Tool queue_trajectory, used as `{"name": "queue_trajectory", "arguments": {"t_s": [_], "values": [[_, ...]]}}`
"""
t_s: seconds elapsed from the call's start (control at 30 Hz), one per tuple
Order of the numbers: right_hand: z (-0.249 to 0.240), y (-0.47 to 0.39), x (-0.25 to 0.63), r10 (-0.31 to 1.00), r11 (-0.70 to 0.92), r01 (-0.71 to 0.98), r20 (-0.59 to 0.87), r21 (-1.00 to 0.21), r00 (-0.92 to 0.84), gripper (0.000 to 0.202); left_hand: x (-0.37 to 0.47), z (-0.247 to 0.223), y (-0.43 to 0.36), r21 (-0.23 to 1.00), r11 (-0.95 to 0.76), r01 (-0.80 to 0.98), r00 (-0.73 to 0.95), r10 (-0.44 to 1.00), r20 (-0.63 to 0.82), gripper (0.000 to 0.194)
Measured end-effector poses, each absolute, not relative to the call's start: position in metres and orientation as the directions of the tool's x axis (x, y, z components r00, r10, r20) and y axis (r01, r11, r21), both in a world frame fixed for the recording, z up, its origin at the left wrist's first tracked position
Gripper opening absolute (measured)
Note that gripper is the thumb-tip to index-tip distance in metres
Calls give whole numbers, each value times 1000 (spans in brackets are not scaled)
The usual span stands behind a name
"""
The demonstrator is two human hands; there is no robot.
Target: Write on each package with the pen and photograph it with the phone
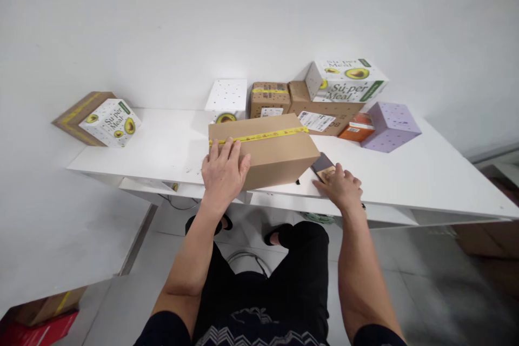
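Observation:
A brown cardboard box (279,159) with a yellow printed tape strip along it sits at the front of the white table. My left hand (223,173) lies on its left end, fingers stretched over the top by the tape and thumb apart. Just right of the box is a dark phone (323,165) with a picture on its lower part. The thumb and index finger of my right hand (343,189) straddle the phone's near end, while its other fingers spread to the right. My palm hides part of the phone.
Behind the box stand a white avocado box (227,94), a small taped carton (270,98) and a larger labelled carton (300,100) bearing a Su-per Meal box (348,84). An orange box (356,128) and a purple box (390,127) stand right; another Su-per Meal box (111,124) leans left.

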State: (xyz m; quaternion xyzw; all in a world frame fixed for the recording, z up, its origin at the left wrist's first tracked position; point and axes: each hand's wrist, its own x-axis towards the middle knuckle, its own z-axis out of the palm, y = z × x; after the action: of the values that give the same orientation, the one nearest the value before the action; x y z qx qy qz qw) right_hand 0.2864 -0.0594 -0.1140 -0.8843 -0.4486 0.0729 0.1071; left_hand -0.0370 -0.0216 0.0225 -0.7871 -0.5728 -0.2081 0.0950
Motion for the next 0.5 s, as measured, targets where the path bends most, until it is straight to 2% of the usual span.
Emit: {"name": "queue_trajectory", "arguments": {"t_s": [0.07, 0.2, 0.27, 0.33, 0.37, 0.43, 0.5], "values": [[-116, -64, 294, 807, -581, 766, -73, -273, 586, 86, -37, 22, -21, 105, -331, 938, 255, 861, 441, 54], [-114, -62, 302, 834, -539, 793, -47, -284, 550, 77, -36, 21, -20, 131, -339, 932, 250, 859, 447, 53], [-111, -60, 304, 840, -527, 798, -37, -293, 541, 79, -36, 21, -20, 131, -336, 933, 247, 859, 448, 53], [-108, -60, 306, 826, -531, 770, -14, -354, 563, 84, -36, 21, -20, 127, -330, 935, 243, 861, 447, 53], [-107, -61, 306, 810, -534, 734, -7, -421, 586, 86, -36, 22, -20, 125, -327, 937, 242, 862, 445, 53], [-105, -67, 306, 772, -503, 587, -24, -634, 635, 87, -35, 22, -21, 120, -322, 939, 239, 865, 442, 53], [-100, -77, 304, 750, -392, 309, -107, -866, 653, 83, -35, 23, -22, 113, -318, 941, 239, 865, 442, 52]]}}
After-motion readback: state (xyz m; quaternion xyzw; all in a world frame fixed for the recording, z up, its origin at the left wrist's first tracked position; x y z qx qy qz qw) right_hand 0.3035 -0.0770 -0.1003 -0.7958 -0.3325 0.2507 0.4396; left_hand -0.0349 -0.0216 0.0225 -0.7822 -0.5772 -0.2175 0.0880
